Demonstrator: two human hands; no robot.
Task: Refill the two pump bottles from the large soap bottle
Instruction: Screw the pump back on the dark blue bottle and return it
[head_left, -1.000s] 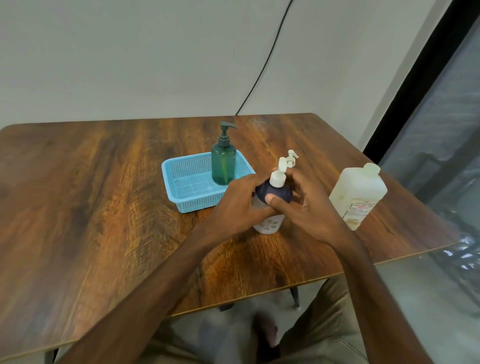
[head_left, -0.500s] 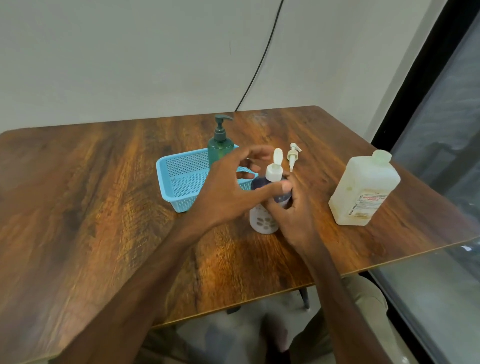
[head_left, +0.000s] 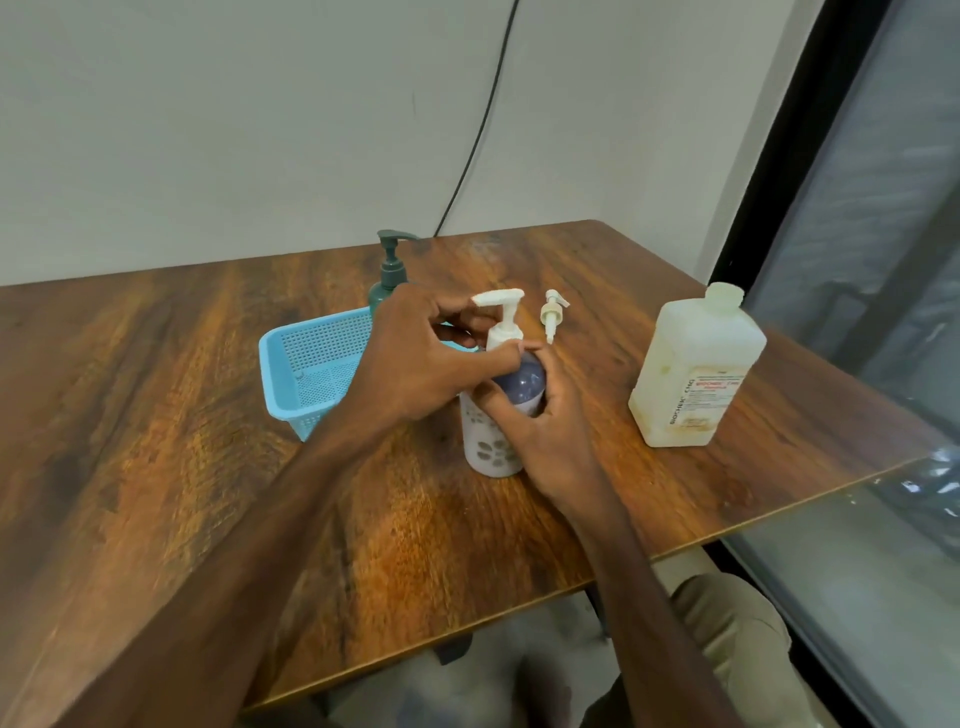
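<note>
Soft, even, fairly bright light with faint shadows and a mild sheen on the wooden table (head_left: 156, 415). Motion blur smears the left hand (head_left: 415, 358); wide-angle bending at the borders.

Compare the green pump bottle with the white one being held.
The green pump bottle is dark green, pump included; the white pump bottle has a white pump. The green one stands untouched by the blue basket; the left hand and right hand grip the white one. Both stand upright.
</note>
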